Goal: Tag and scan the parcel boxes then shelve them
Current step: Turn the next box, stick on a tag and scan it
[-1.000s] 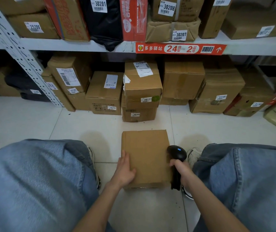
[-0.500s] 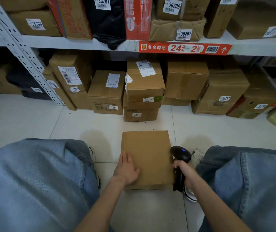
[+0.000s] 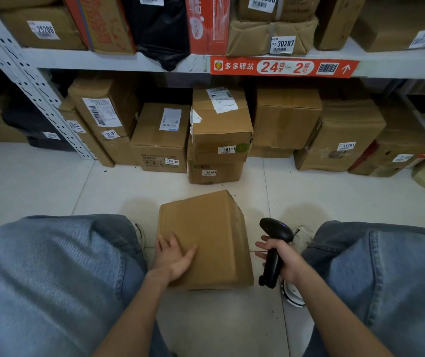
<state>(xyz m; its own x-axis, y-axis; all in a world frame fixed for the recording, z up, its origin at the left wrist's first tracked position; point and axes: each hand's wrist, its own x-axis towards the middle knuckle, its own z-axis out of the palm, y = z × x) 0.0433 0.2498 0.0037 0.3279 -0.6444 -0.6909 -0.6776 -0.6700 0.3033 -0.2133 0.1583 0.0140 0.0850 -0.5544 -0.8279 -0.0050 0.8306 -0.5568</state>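
Observation:
A plain brown cardboard parcel box (image 3: 214,228) lies on the white tiled floor between my knees, turned a little clockwise. No tag shows on its top face. My left hand (image 3: 171,256) rests flat on the box's near left corner with straight fingers. My right hand (image 3: 282,256) grips the handle of a black handheld barcode scanner (image 3: 273,243) just right of the box, apart from it; the scanner head points up and away.
Tagged cardboard boxes (image 3: 220,130) stand on the floor under a white metal shelf (image 3: 103,61), whose red label (image 3: 283,67) reads 24-2. More parcels fill the shelf above. My jeans-clad knees (image 3: 52,274) flank the box. A perforated shelf post (image 3: 34,91) slants at the left.
The box has turned clockwise and slid slightly forward under my left hand. My right hand with the scanner has come off the box's right edge and moved right.

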